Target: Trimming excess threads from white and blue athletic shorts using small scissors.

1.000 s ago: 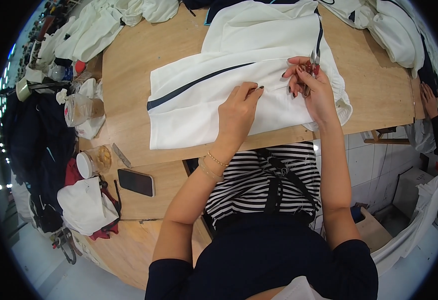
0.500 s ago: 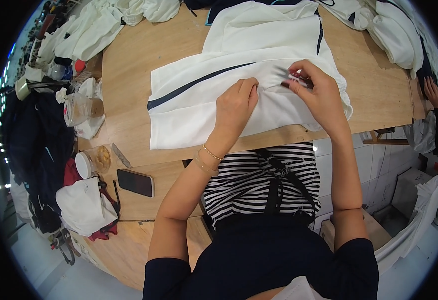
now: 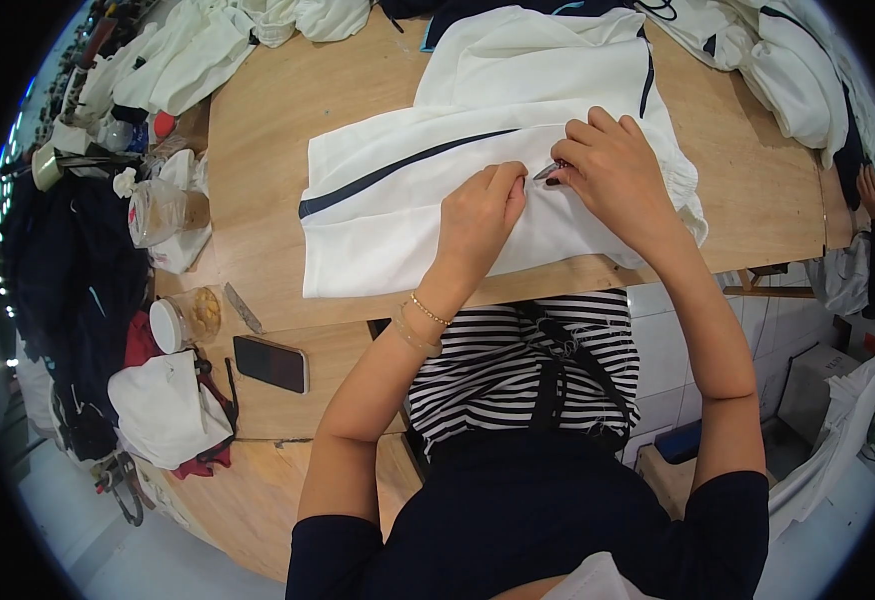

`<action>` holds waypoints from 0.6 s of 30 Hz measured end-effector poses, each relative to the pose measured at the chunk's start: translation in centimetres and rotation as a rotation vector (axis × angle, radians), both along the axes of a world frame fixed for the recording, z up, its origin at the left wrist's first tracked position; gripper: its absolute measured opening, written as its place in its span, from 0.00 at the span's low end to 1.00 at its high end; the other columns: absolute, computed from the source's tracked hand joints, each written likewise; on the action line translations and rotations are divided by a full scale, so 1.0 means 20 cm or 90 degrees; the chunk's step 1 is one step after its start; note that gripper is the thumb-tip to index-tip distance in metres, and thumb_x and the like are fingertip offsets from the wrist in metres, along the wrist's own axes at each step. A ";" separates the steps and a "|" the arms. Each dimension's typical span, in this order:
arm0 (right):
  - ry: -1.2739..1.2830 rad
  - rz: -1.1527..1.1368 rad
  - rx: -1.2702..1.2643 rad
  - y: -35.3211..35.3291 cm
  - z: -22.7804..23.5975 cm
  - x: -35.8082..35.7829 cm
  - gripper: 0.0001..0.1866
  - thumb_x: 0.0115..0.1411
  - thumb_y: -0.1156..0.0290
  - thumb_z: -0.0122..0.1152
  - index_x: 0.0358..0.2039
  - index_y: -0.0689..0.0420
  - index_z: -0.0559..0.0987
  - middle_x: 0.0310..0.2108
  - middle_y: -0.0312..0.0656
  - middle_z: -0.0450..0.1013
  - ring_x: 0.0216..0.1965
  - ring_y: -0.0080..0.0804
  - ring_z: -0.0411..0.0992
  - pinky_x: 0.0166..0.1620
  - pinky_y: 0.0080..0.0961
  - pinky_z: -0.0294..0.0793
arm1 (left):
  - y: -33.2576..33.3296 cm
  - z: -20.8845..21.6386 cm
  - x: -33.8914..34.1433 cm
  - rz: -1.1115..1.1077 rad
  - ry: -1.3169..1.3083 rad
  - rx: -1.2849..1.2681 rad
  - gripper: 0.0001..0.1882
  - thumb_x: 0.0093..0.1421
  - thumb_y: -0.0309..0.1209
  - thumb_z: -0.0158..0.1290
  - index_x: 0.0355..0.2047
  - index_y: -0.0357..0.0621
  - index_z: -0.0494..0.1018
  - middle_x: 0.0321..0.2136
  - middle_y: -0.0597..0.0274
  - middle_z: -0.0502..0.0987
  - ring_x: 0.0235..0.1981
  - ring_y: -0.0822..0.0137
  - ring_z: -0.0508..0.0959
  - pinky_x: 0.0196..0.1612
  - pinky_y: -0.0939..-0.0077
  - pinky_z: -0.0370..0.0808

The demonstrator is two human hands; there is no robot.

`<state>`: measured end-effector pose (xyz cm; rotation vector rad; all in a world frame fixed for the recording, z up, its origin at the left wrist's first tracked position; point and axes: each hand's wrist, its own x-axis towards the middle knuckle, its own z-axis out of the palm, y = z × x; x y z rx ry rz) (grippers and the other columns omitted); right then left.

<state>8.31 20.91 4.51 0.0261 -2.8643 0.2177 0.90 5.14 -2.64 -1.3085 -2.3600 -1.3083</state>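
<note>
White shorts (image 3: 378, 235) with a dark navy stripe lie spread on the wooden table in front of me, their gathered waistband toward the right. My left hand (image 3: 476, 222) is closed, pinching a bit of the white cloth between thumb and fingers near the middle of the garment. In my right hand (image 3: 613, 178) is a small pair of metal thread snips (image 3: 548, 172), mostly covered by the fingers. Their pointed tips are just right of my left fingertips, close over the cloth. Whether the blades touch a thread is too small to tell.
A phone (image 3: 271, 364), a lidded jar (image 3: 183, 320) and a grey blade-like tool (image 3: 243, 307) lie on the left. White garments (image 3: 193, 60) heap at the far left, more white clothing (image 3: 793, 75) at the far right. Another person's hand (image 3: 871, 192) shows at the right edge.
My right hand has turned and moved left, bringing the snips from a blurred, raised position to beside my left fingertips. The left hand keeps its pinch and has shifted slightly right.
</note>
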 end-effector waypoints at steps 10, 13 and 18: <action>-0.013 0.009 -0.024 0.00 0.02 -0.01 0.07 0.47 0.70 0.65 0.26 0.57 0.78 0.27 0.34 0.69 0.35 0.32 0.66 0.39 0.28 0.63 | -0.01 0.01 -0.01 -0.010 -0.030 -0.018 0.04 0.56 0.22 0.53 0.33 0.41 0.72 0.25 0.59 0.77 0.22 0.64 0.77 0.25 0.76 0.73; 0.053 -0.088 -0.158 0.08 0.10 0.04 0.07 0.52 0.69 0.63 0.29 0.59 0.78 0.29 0.36 0.72 0.37 0.31 0.69 0.41 0.27 0.66 | -0.11 0.06 -0.05 0.029 -0.138 0.088 0.06 0.58 0.21 0.50 0.36 0.40 0.73 0.29 0.59 0.78 0.28 0.69 0.79 0.29 0.78 0.75; 0.340 -0.348 -0.500 0.36 0.15 0.34 0.09 0.63 0.67 0.54 0.36 0.61 0.75 0.28 0.29 0.70 0.32 0.18 0.67 0.36 0.14 0.63 | -0.60 0.17 -0.27 0.313 -0.209 0.150 0.10 0.65 0.26 0.43 0.38 0.35 0.74 0.35 0.57 0.78 0.35 0.73 0.76 0.38 0.80 0.73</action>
